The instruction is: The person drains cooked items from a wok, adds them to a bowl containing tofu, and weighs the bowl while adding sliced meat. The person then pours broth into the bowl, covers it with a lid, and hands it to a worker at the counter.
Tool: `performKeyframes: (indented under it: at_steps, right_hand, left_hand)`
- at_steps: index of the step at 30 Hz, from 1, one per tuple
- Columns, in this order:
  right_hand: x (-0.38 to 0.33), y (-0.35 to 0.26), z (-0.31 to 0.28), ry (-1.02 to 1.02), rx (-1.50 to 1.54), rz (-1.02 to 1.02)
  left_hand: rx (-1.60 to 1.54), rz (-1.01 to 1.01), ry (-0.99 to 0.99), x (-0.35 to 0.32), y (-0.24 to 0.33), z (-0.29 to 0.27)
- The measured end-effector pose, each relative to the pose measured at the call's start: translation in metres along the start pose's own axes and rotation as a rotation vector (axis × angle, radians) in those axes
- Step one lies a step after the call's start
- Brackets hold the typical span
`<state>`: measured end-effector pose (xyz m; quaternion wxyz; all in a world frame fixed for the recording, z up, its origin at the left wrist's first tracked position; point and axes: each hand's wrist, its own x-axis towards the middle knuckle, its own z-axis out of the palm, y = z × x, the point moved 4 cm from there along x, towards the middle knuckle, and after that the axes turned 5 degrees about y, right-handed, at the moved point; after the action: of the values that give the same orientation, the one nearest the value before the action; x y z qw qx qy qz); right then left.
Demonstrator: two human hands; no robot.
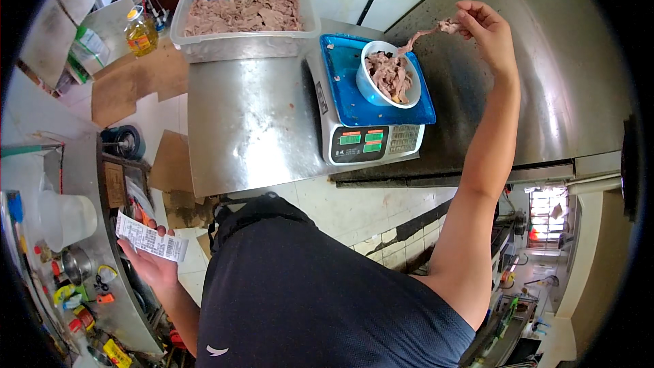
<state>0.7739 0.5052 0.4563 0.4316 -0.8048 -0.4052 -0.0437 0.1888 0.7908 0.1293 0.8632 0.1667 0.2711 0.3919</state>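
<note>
My right hand [487, 31] pinches a strip of sliced meat [428, 33] above the far right side of a round white bowl [370, 87]. The strip hangs down toward the bowl's rim. More meat slices [390, 76] are heaped inside the bowl, which stands on the blue tray [344, 99] of a digital scale [334, 138] with lit green displays. Low at the left, my left hand [151, 262] holds a white printed paper slip [151, 237], well away from the scale.
A clear plastic tub [245, 46] of sliced meat sits at the back of the steel table [252, 129]. A large steel surface [545, 61] rises at the right. On the floor at left are cardboard [170, 163] and an oil bottle [140, 31]. A cluttered shelf [82, 259] lies far left.
</note>
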Motion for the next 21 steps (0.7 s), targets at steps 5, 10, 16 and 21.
performKeyframes:
  at_steps: [5,10,16,21]
  right_hand:
    - [0.001,-0.009,-0.003,0.025,-0.028,-0.024]
    - [0.002,-0.015,-0.020,0.074,-0.015,-0.105]
    - [-0.026,0.039,0.058,-0.408,-0.006,0.152]
    - [-0.058,0.087,0.085,-0.288,-0.193,0.280]
  left_hand:
    - [-0.016,-0.010,0.009,-0.002,0.000,0.003]
    - [-0.022,-0.022,0.014,-0.001,-0.001,0.009]
    - [0.140,-0.030,-0.029,0.007,-0.004,0.017]
    - [0.163,-0.046,-0.030,0.015,-0.013,0.033]
